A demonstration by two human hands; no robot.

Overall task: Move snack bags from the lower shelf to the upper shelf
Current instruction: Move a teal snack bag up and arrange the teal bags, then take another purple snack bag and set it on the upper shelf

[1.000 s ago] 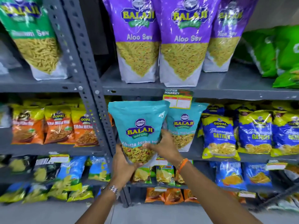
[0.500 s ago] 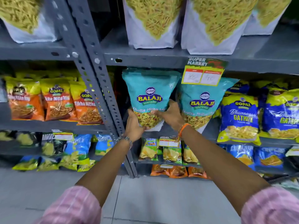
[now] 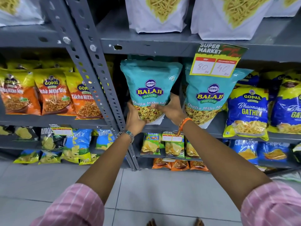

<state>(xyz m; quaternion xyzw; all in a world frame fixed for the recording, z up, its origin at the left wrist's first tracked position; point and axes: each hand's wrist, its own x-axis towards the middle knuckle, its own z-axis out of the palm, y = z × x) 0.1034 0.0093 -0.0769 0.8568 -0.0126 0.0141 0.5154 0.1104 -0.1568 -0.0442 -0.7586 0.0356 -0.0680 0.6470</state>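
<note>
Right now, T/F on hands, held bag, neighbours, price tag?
1. Both hands grip one teal Balaji bag: left hand, right hand. True.
2. The held bag reads Aloo Sev. False: it reads Khatta Mitha Mix.
3. A second teal Balaji bag stands to its right on the same shelf. True.
4. The price tag shows 80 and 60. False: 80 and 40.
5. Orange Gopal bags sit right of the held bag. False: left, past the upright.
</note>
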